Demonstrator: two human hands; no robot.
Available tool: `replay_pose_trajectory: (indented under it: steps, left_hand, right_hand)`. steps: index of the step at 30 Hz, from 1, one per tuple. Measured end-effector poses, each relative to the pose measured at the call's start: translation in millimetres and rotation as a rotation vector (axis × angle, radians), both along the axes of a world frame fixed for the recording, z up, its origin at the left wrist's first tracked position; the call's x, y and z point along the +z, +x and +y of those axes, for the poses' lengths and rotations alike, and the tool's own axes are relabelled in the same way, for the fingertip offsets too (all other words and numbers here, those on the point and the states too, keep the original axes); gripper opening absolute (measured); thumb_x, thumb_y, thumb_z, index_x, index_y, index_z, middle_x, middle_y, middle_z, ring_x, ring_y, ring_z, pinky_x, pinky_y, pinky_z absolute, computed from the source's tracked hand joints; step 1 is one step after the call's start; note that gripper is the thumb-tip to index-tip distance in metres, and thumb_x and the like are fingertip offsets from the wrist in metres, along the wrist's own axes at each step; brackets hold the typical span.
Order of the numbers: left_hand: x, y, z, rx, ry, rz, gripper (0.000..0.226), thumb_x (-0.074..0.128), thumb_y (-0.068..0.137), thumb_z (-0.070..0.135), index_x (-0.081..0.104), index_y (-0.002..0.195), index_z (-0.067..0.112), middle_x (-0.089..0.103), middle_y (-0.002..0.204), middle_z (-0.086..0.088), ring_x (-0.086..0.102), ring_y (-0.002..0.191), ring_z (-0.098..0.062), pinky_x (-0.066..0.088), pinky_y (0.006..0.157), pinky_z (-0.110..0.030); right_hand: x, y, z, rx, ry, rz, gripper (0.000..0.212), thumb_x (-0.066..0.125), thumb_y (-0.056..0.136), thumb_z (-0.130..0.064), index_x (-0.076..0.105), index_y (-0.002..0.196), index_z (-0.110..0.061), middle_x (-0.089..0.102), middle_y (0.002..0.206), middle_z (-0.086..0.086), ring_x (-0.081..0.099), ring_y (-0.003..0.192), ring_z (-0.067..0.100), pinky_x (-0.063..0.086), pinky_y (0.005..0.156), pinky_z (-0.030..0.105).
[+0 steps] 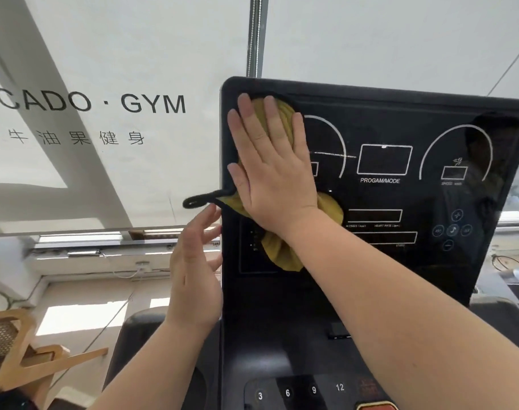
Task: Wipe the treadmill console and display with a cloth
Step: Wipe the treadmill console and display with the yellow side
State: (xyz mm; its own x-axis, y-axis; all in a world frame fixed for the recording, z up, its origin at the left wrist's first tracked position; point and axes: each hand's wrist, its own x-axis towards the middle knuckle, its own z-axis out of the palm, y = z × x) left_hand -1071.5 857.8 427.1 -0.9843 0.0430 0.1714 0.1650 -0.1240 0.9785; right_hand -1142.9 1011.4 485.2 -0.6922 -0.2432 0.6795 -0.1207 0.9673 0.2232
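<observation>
From the head camera I see my right hand spread flat, palm pinning the yellow cloth against the upper left of the display, likely for even pressure. My left hand sits open and empty at the console edge, probably to steady it.

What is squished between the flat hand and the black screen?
In the head view, a yellow cloth lies between the right hand and the treadmill display, pressed flat, its black loop sticking out left.
</observation>
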Motion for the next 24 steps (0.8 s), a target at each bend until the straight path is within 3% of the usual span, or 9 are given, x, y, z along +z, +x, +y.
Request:
replay_pose_trajectory:
  steps: [3, 6, 9, 11, 13, 15, 20, 24]
  left_hand:
    - [-3, -2, 0, 0.048, 0.053, -0.011, 0.092, 0.026, 0.07, 0.098, 0.046, 0.141, 0.044, 0.055, 0.137, 0.013, 0.059, 0.122, -0.007, 0.053, 0.09, -0.04]
    - [0, -5, -2, 0.048, 0.007, -0.027, 0.078, 0.022, 0.081, 0.082, 0.046, 0.143, 0.041, 0.049, 0.142, 0.017, 0.058, 0.122, -0.007, 0.054, 0.093, -0.045]
    - [4, -6, -6, -0.033, -0.071, -0.03, 0.074, 0.02, 0.084, 0.078, 0.059, 0.134, 0.039, 0.056, 0.138, 0.016, 0.054, 0.126, -0.006, 0.053, 0.093, -0.039]
    - [7, -5, -6, -0.046, -0.064, -0.055, 0.07, 0.02, 0.087, 0.076, 0.063, 0.129, 0.04, 0.06, 0.133, 0.015, 0.056, 0.124, -0.004, 0.051, 0.092, -0.037]
    - [9, -4, -4, -0.033, 0.008, -0.125, 0.068, 0.022, 0.094, 0.076, 0.067, 0.126, 0.037, 0.065, 0.126, 0.016, 0.058, 0.12, -0.001, 0.051, 0.097, -0.041]
    - [12, -4, -3, -0.024, 0.042, -0.166, 0.072, 0.021, 0.089, 0.074, 0.069, 0.124, 0.034, 0.068, 0.122, 0.015, 0.059, 0.118, -0.002, 0.05, 0.103, -0.047]
    - [8, -8, -6, 0.014, 0.054, -0.188, 0.068, 0.018, 0.091, 0.072, 0.065, 0.126, 0.036, 0.067, 0.117, 0.023, 0.062, 0.109, 0.002, 0.049, 0.103, -0.053]
    - [6, -7, -2, 0.036, 0.002, -0.136, 0.063, 0.022, 0.09, 0.068, 0.064, 0.126, 0.037, 0.065, 0.123, 0.019, 0.062, 0.112, -0.001, 0.051, 0.099, -0.048]
  right_hand:
    - [-30, 21, 19, 0.121, 0.225, -0.101, 0.065, 0.033, 0.108, -0.046, 0.018, 0.165, -0.019, 0.015, 0.173, 0.003, 0.01, 0.16, 0.029, 0.008, 0.128, 0.057]
    - [-40, 36, 59, 0.097, 0.262, -0.105, 0.068, 0.035, 0.107, -0.051, 0.018, 0.165, -0.02, 0.014, 0.172, 0.003, 0.011, 0.159, 0.029, 0.009, 0.128, 0.056]
    - [-26, 42, 98, -0.056, 0.125, -0.063, 0.072, 0.037, 0.105, -0.053, 0.017, 0.165, -0.018, 0.011, 0.172, 0.006, 0.01, 0.159, 0.032, 0.006, 0.128, 0.056]
    - [-6, 35, 106, -0.157, -0.075, -0.025, 0.072, 0.036, 0.105, -0.05, 0.016, 0.165, -0.015, 0.011, 0.173, 0.011, 0.006, 0.159, 0.035, 0.002, 0.128, 0.057]
    - [14, 22, 95, -0.218, -0.279, 0.015, 0.071, 0.036, 0.106, -0.046, 0.014, 0.165, -0.013, 0.009, 0.173, 0.014, 0.003, 0.159, 0.037, -0.001, 0.127, 0.058]
    - [20, 12, 70, -0.249, -0.36, 0.041, 0.071, 0.035, 0.106, -0.045, 0.012, 0.165, -0.012, 0.007, 0.173, 0.014, 0.001, 0.159, 0.039, -0.002, 0.127, 0.059]
    - [-31, 29, 21, -0.135, -0.134, -0.057, 0.073, 0.035, 0.106, -0.049, 0.012, 0.165, -0.014, 0.007, 0.173, 0.008, 0.003, 0.16, 0.034, 0.005, 0.127, 0.059]
    - [-88, 61, 24, -0.033, 0.036, -0.128, 0.076, 0.039, 0.104, -0.053, 0.008, 0.165, -0.02, 0.0, 0.172, 0.001, 0.0, 0.16, 0.029, 0.005, 0.128, 0.057]
